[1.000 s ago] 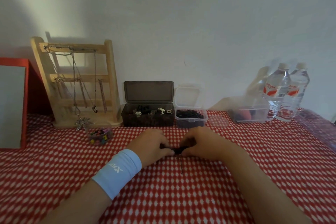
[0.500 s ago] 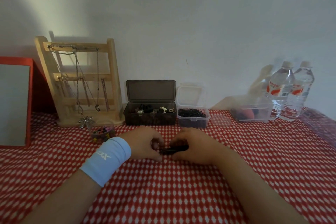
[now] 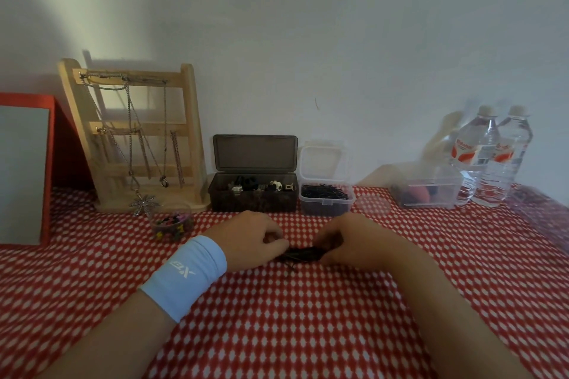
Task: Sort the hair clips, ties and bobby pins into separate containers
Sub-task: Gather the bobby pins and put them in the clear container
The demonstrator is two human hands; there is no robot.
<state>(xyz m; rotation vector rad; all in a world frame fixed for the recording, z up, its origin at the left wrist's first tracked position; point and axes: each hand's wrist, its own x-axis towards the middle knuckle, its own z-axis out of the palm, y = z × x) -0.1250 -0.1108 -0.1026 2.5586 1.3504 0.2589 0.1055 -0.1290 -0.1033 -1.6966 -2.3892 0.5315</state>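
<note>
A small bunch of black bobby pins (image 3: 303, 255) lies on the red-and-white cloth between my hands. My left hand (image 3: 252, 240), with a pale blue wristband, pinches one end of the bunch. My right hand (image 3: 354, 240) curls its fingers round the other end. Behind them stand a dark open box (image 3: 253, 194) holding hair clips and a small clear open tub (image 3: 326, 198) holding black bobby pins. A little clear cup (image 3: 171, 221) to the left holds small coloured ties.
A wooden jewellery stand (image 3: 135, 138) with chains is at the back left, beside a red-framed board (image 3: 26, 169). A clear lid (image 3: 374, 204) lies flat; a clear container (image 3: 428, 191) and two water bottles (image 3: 489, 157) stand at the back right.
Both hands stayed together over the bobby pins, shifting slightly while gathering them. The single pin that lay toward me a second ago is now pulled into the bunch.
</note>
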